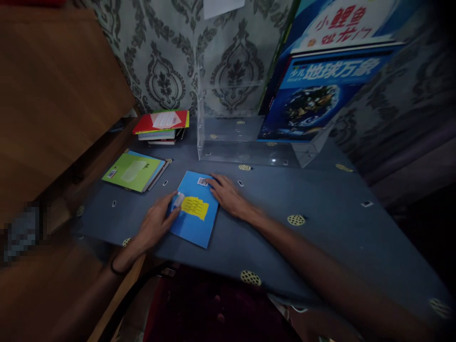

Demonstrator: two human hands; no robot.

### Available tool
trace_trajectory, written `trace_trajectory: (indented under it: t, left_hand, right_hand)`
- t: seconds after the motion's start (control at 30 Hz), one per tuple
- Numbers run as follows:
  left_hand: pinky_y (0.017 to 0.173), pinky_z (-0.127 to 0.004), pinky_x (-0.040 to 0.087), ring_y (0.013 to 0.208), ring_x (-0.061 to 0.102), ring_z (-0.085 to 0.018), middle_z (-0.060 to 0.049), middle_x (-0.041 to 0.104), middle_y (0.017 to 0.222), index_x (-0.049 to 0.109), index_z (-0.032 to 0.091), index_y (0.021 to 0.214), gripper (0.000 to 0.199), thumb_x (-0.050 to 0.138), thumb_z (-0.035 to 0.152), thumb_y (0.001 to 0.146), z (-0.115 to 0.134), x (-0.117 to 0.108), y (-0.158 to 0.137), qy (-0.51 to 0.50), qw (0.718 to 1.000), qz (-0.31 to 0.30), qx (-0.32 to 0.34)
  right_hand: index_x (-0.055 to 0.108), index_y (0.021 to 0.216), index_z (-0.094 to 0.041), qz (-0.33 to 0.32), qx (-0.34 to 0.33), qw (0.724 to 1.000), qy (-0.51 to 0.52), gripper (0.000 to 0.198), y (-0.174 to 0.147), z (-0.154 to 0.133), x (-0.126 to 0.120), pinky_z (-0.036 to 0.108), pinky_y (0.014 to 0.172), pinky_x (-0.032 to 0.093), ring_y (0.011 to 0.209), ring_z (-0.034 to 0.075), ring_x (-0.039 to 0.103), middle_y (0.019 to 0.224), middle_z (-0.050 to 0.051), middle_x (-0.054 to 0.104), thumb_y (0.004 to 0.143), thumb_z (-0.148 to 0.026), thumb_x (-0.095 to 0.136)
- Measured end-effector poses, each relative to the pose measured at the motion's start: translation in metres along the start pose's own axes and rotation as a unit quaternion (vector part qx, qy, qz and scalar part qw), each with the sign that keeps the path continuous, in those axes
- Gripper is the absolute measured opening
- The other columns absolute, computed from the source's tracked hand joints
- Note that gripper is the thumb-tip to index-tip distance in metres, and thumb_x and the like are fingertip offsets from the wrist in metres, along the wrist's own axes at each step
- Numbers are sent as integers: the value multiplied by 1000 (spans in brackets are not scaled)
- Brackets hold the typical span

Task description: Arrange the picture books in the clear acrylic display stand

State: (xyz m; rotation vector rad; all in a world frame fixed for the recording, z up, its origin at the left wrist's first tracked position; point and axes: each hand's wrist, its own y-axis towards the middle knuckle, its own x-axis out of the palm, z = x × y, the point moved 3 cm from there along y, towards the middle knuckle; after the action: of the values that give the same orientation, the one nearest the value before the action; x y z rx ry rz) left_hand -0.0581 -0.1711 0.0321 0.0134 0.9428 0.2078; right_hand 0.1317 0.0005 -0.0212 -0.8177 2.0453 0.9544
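A blue book with a yellow patch and a barcode lies flat on the cloth-covered table in front of me. At its left side, my left hand holds a small whitish piece between thumb and fingers, over the cover; its exact kind is too small to tell. My right hand rests at the book's upper right edge. Its fingers are stretched out, with fingertips touching the cover beside the barcode, and nothing is gripped in it.
A green book tops a low pile at the left. Behind it is a stack with a red book. A clear acrylic rack holds upright picture books at the back. A wooden cabinet borders the left.
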Motion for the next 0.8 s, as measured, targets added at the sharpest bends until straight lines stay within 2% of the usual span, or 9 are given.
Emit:
trace_trajectory:
  t: [0.13, 0.23, 0.37, 0.43, 0.53, 0.6, 0.7, 0.77, 0.8]
  left_hand:
    - [90, -39, 57, 109, 69, -28, -10, 73, 114, 57, 17, 136, 66, 61, 61, 86, -13, -6, 11, -157, 981, 19, -113]
    - [86, -37, 58, 107, 71, -28, -11, 73, 115, 58, 17, 132, 73, 75, 61, 75, -17, -3, 18, -282, 939, 18, -199]
    - [77, -38, 61, 92, 76, -28, -12, 77, 107, 64, 17, 120, 64, 85, 50, 69, 0, 14, 25, -445, 851, -91, -262]
    - [76, -37, 62, 89, 76, -28, -12, 78, 104, 65, 16, 113, 60, 89, 44, 66, 11, 18, 29, -482, 829, -123, -253]
    - [72, -32, 61, 86, 77, -27, -11, 78, 100, 63, 15, 112, 62, 92, 40, 63, 25, 13, 36, -492, 835, -118, -215]
    - [70, -30, 60, 82, 77, -25, -10, 78, 98, 62, 15, 115, 61, 90, 41, 67, 33, 4, 42, -483, 849, -117, -178]
    - [69, -30, 60, 79, 76, -23, -8, 78, 98, 59, 17, 121, 57, 84, 43, 76, 49, -15, 50, -464, 872, -123, -96]
    - [71, -29, 60, 81, 75, -21, -7, 77, 101, 56, 19, 126, 53, 78, 43, 83, 61, -29, 55, -435, 894, -102, -18]
    - [72, -28, 59, 83, 74, -19, -6, 76, 102, 56, 20, 128, 50, 74, 42, 87, 67, -36, 57, -410, 908, -82, 25]
  right_hand:
    - [56, 140, -24, -2, -1, 1000, 5, 41, 0, -2, -1, 61, 110, 45, 132, 34, 51, 146, 16, 53, 106, -32, 34]
    - [54, 142, -22, -5, 5, 1000, 13, 42, 0, -3, -3, 61, 111, 44, 134, 35, 50, 147, 17, 52, 105, -30, 35]
    - [51, 145, -20, -7, 21, 999, 45, 44, -1, -3, -9, 56, 115, 42, 138, 32, 48, 148, 17, 51, 104, -30, 38]
    - [49, 147, -21, 3, 37, 996, 76, 46, -2, -1, -12, 54, 118, 40, 139, 30, 47, 149, 15, 51, 103, -33, 42]
    - [45, 149, -20, 40, 88, 984, 147, 56, -2, 7, -16, 54, 118, 38, 139, 31, 48, 149, 16, 51, 99, -42, 51]
    - [43, 150, -20, 85, 137, 959, 232, 68, 0, 15, -18, 53, 113, 44, 133, 32, 54, 145, 16, 55, 92, -50, 62]
    - [53, 139, -21, 110, 181, 889, 405, 70, 6, 20, -29, 41, 83, 61, 102, 27, 70, 117, 11, 71, 83, -60, 70]
    - [65, 122, -20, 102, 163, 860, 473, 61, 11, 15, -49, 31, 61, 59, 76, 20, 70, 92, 5, 74, 81, -64, 71]
    - [69, 113, -19, 108, 142, 861, 477, 56, 12, 10, -63, 28, 54, 55, 67, 18, 67, 83, 3, 72, 80, -64, 72]
